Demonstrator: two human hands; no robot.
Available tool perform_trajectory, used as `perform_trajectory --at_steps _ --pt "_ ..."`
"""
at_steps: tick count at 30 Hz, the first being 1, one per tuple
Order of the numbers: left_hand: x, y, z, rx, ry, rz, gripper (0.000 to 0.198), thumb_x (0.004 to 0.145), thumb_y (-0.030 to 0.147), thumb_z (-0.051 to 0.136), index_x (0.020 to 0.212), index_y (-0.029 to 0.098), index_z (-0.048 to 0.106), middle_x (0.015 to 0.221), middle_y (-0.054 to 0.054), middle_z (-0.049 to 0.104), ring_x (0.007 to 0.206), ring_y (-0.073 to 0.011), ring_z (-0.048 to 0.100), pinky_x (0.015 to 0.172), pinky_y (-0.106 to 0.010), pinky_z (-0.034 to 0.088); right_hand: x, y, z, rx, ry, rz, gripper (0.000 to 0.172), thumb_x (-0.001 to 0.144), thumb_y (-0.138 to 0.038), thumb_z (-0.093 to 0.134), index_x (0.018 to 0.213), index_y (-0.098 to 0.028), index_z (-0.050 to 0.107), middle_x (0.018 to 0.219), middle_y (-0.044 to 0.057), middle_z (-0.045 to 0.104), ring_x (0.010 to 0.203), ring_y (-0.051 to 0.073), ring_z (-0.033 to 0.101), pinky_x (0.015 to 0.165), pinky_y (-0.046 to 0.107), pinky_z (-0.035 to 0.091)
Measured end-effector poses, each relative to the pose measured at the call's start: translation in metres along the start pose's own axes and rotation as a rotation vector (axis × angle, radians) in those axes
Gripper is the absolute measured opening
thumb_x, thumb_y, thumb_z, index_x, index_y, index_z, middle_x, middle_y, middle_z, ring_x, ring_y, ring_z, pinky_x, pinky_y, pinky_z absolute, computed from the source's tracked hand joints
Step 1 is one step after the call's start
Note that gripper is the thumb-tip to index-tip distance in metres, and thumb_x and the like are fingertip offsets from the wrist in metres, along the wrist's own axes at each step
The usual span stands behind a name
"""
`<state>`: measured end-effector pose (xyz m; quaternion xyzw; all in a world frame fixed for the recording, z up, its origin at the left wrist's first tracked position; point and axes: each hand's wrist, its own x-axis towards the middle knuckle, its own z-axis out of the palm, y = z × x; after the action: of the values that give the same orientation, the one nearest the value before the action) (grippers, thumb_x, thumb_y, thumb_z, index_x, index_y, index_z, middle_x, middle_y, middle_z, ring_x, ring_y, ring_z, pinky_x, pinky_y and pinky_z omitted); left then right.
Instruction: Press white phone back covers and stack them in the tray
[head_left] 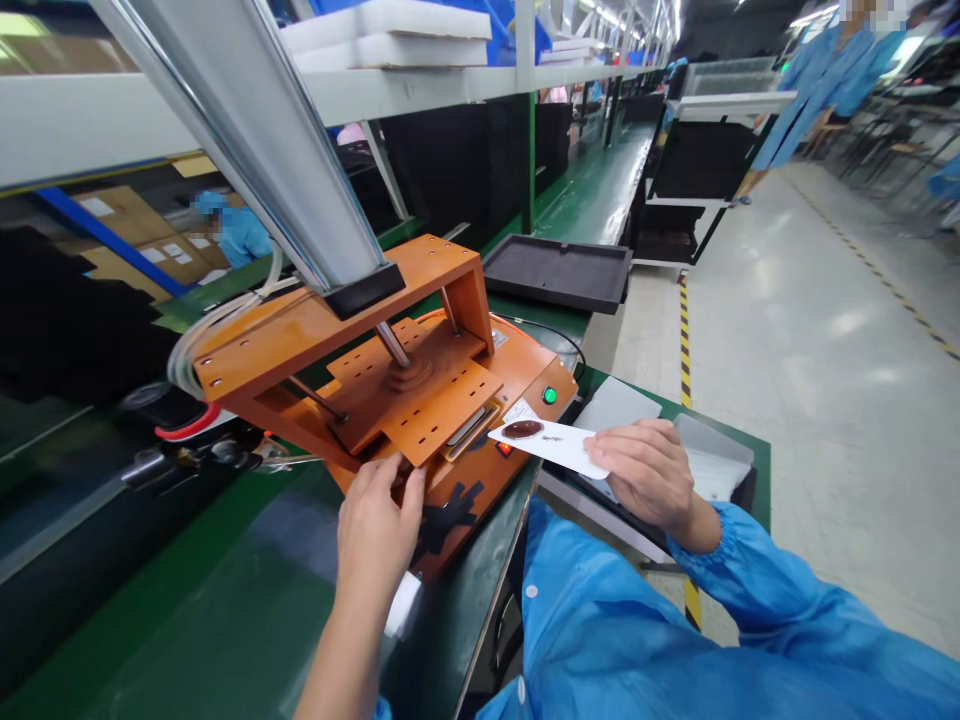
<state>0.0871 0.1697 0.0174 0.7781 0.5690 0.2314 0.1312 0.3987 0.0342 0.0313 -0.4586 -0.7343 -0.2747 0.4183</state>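
My right hand grips one end of a thin white panel with rounded corners. A glossy dark oval and small dark print show on the panel's face, and its far end hovers by the press's front. My left hand is at the front edge of the orange press, thumb and fingers bent together under the pressing plate. Its fingertips are partly hidden, and what they pinch cannot be made out. A slim metallic-edged piece lies beneath the plate. A green button is on the press's right side.
A silver cylinder rises above the press. Behind stands a black tray on the green bench. Clear sheets and a pale sheet lie at right. A black trolley and several people are farther off.
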Motion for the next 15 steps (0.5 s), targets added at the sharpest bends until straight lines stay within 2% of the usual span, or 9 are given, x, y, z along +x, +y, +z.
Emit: perform_trajectory --at_steps 11,15 --pt "-0.001 0.001 0.003 0.006 0.023 -0.004 0.041 0.093 0.052 0.046 0.110 0.020 0.063 0.105 -0.010 0.065 0.099 -0.0285 0.065 0.088 -0.041 0.049 0.000 0.001 0.000 0.032 0.040 0.012 0.025 0.092 -0.009 0.063 0.112 -0.024 0.067 0.101 0.000 0.081 0.092 0.016 0.076 0.080 0.033 0.050" --pt "0.000 0.008 -0.002 0.000 0.016 -0.029 0.033 0.094 0.050 0.044 0.096 0.023 0.062 0.097 -0.007 0.063 0.093 -0.0264 0.063 0.080 -0.037 0.046 -0.003 0.002 0.001 0.026 0.038 0.026 0.027 0.093 -0.009 0.062 0.113 -0.026 0.067 0.100 0.000 0.080 0.092 0.016 0.076 0.079 0.033 0.049"
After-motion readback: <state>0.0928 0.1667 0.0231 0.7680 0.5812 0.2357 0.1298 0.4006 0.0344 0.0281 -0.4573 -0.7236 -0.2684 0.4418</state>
